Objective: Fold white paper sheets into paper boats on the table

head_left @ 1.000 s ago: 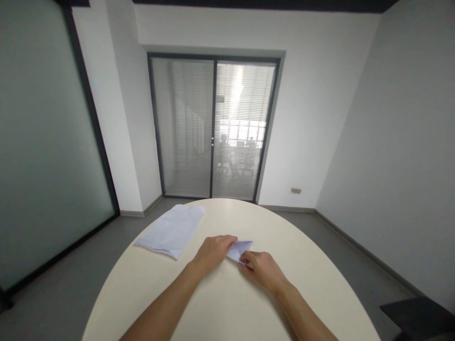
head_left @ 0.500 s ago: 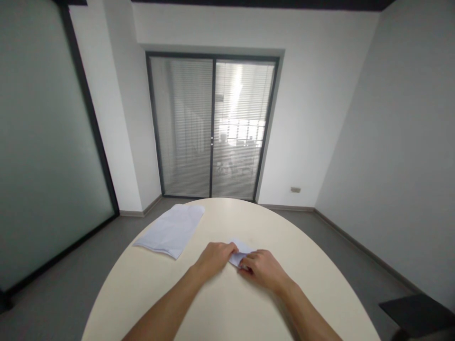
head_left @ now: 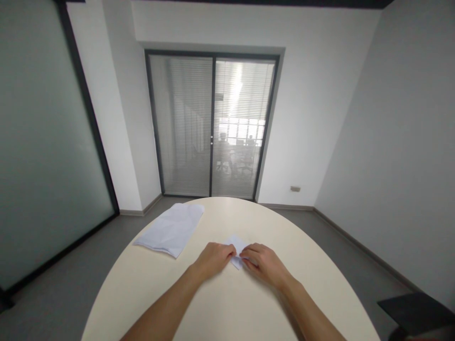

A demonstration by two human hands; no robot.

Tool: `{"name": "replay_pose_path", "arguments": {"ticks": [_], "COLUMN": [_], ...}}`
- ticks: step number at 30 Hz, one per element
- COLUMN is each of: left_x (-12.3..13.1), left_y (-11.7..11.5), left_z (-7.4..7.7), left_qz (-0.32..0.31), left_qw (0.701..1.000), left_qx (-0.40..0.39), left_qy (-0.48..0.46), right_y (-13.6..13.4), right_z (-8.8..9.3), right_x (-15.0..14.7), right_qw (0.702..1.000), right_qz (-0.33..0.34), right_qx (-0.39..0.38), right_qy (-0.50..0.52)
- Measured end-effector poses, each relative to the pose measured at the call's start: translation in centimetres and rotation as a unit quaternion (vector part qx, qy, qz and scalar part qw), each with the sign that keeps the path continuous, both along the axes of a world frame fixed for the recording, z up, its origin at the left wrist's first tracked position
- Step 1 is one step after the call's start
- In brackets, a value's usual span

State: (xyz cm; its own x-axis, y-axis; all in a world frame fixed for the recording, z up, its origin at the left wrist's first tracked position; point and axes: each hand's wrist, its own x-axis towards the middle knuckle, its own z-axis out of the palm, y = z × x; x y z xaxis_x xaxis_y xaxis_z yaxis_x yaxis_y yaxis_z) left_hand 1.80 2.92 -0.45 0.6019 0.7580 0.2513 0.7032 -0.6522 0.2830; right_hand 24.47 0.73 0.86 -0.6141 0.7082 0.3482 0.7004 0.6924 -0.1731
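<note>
A small folded sheet of white paper [head_left: 234, 240] lies on the pale round table between my hands. My left hand [head_left: 215, 258] has its fingers closed on the paper's left side. From the right, my right hand [head_left: 262, 263] pinches the paper with thumb and forefinger. Part of the sheet is hidden beneath my fingers, while one corner points toward me and another away. Farther left rests a stack of larger white paper sheets [head_left: 172, 229], apart from both hands.
The round table [head_left: 227, 308] has a curved edge on both sides. Beyond it stand a glass door with blinds [head_left: 213, 128] and white walls. A frosted glass panel [head_left: 46, 142] is at the left; a dark flat object [head_left: 419, 310] sits at the lower right.
My right hand has shifted slightly up and its fingers now pinch nearer the paper's middle. The small paper shows more of its far corner. The stack stays put.
</note>
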Motion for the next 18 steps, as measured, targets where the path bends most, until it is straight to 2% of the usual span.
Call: {"name": "replay_pose_path", "arguments": {"ticks": [5, 10, 14, 18], "left_x": [-0.1, -0.3, -0.8, -1.0], "left_y": [0.1, 0.2, 0.4, 0.7], "left_z": [-0.5, -1.0, -1.6, -2.1], "left_qz": [-0.02, -0.024, -0.02, -0.03], "left_qw": [1.0, 0.997, 0.994, 0.995], "left_qx": [0.015, 0.013, 0.027, 0.028], "left_qy": [-0.015, -0.077, -0.1, -0.093], "right_y": [0.0, -0.3, -0.2, 0.2], "right_z": [-0.4, -0.2, -0.2, -1.3], "right_x": [-0.5, -1.3, -2.5, -3.1], "right_qw": [0.998, 0.994, 0.991, 0.989], "right_qz": [0.023, 0.022, 0.015, -0.007], "right_qx": [-0.053, -0.092, -0.102, -0.078], "right_qy": [0.014, 0.05, 0.082, 0.125]}}
